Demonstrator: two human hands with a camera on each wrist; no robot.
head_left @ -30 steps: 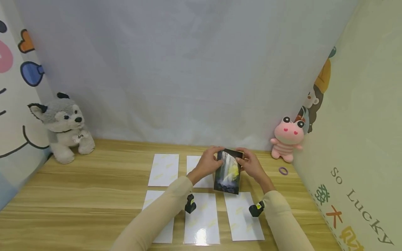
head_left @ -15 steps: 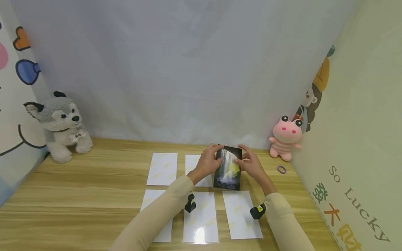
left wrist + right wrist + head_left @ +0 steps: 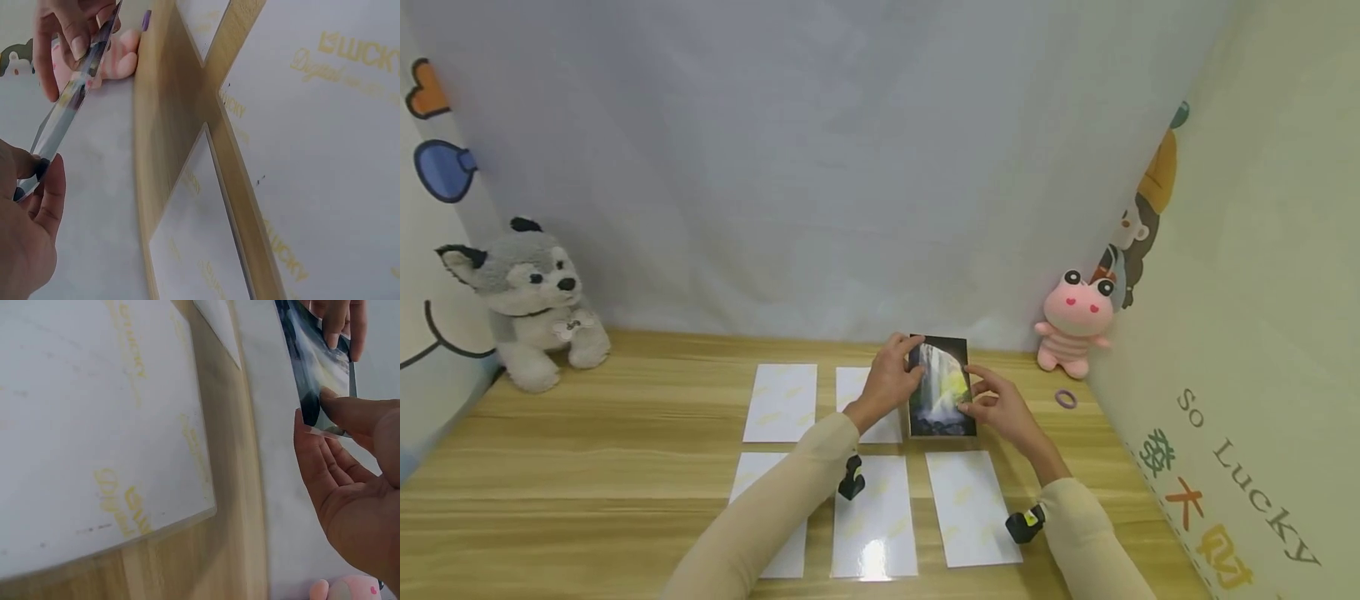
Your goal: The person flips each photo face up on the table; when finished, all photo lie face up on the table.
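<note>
Between my two hands is a glossy photo print (image 3: pixel 942 387) of a waterfall with a dark border, its picture side toward me. My left hand (image 3: pixel 889 375) pinches its left edge near the top. On the right edge, my right hand (image 3: pixel 1003 408) holds it lower down, thumb on the front. The left wrist view shows the photo (image 3: pixel 65 103) nearly edge-on, raised off the table. In the right wrist view, the right thumb (image 3: pixel 356 412) presses on the print, with fingers beneath its edge. White sheets (image 3: pixel 874 517) printed with yellow "LUCKY" lettering lie below the hands.
More white sheets (image 3: pixel 780 402) lie in two rows on the wooden table (image 3: pixel 587 467); the left forearm covers part of one. A purple ring (image 3: pixel 1066 399) lies near a pink plush toy (image 3: pixel 1077 321). A husky plush (image 3: pixel 535 300) sits at the back left, before a pale curtain (image 3: pixel 820 167).
The photo has straightened from a slight tilt and shifted a little toward the back. My right hand has slid lower along its right edge. The head view has turned slightly right.
</note>
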